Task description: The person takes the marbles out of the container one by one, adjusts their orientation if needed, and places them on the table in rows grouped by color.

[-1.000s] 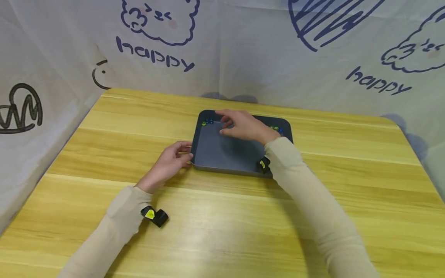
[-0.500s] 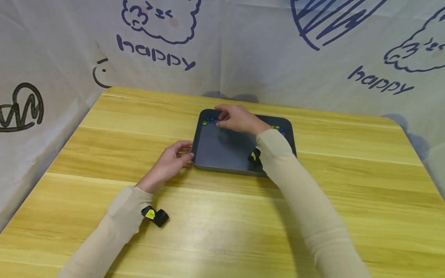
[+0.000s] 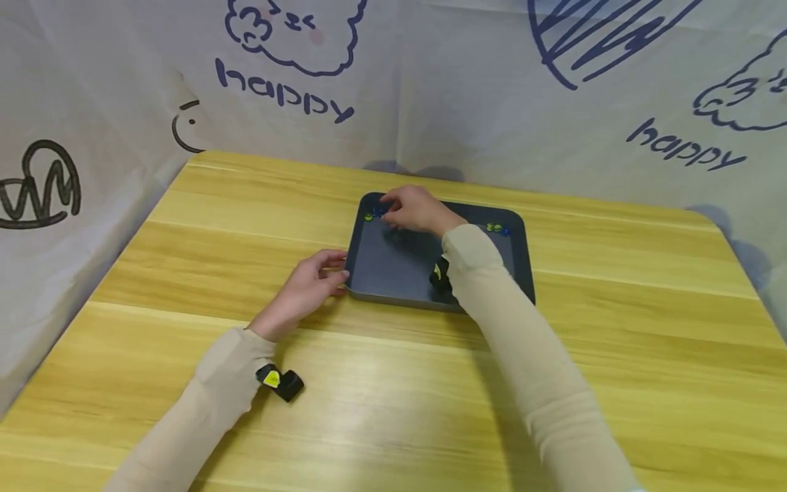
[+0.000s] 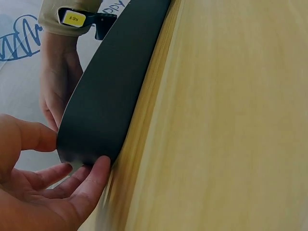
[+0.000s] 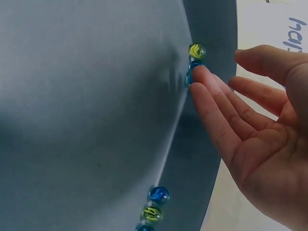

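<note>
A dark grey tray [image 3: 387,298] lies on the table with several glass marbles along its far wall. My left hand [image 3: 310,283] holds its left side near the front corner; in the left wrist view the thumb lies at the rim and fingertips touch lower on the outer wall. My right hand [image 3: 415,208] is over the far left part. In the right wrist view its fingers stretch out, tips at a blue marble [image 5: 189,78] beside a yellow-green marble [image 5: 196,51]. Farther along sit another blue marble [image 5: 159,194] and yellow-green marble [image 5: 152,213].
The wooden table [image 3: 381,403] carries the tray near its back edge. Behind it hangs a white cloth [image 3: 461,89] with drawings and lettering. More marbles [image 3: 497,227] sit at the tray's far right corner. The right forearm crosses over the tray's front right part.
My right hand has moved left over the tray, its fingers coming down to the marbles at the far left. The left hand stays at the tray's side. The view has shifted slightly.
</note>
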Demonstrator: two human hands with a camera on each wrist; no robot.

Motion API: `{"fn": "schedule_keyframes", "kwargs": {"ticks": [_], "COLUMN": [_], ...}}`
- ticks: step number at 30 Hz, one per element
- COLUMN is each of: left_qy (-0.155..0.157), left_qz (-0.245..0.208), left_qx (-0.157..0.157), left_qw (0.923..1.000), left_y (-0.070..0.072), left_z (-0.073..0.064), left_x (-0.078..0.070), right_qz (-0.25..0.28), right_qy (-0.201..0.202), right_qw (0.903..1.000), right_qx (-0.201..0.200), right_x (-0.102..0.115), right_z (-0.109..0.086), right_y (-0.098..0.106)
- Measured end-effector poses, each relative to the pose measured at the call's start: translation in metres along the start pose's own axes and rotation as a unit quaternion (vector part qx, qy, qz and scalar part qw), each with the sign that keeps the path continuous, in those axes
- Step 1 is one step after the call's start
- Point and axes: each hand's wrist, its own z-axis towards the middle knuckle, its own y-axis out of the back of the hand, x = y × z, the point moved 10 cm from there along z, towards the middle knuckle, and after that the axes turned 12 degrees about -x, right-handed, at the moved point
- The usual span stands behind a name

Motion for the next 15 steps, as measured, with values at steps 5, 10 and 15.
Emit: {"fn": "schedule_keyframes", "kwargs": {"ticks": [5, 10, 15], "left_qy": [0.009, 0.004, -0.001], "left_qz": [-0.003, 0.001, 0.002], "left_qx": [-0.001, -0.001, 0.001], "left_qw": [1.0000, 1.0000, 1.0000], "left_y": [0.000, 0.001, 0.001], "left_z": [0.001, 0.000, 0.000], "left_x": [0.001, 0.000, -0.001], "right_qz": [0.002, 0.006, 0.004], "right_qy": [-0.014, -0.021, -0.017], "right_qw": [0.9999, 0.9997, 0.9998], "right_qx": [-0.002, -0.004, -0.008], "right_x": [-0.002, -0.002, -0.002], "right_z": [0.004, 0.009, 0.013], "right_y": [-0.002, -0.004, -0.007]}}
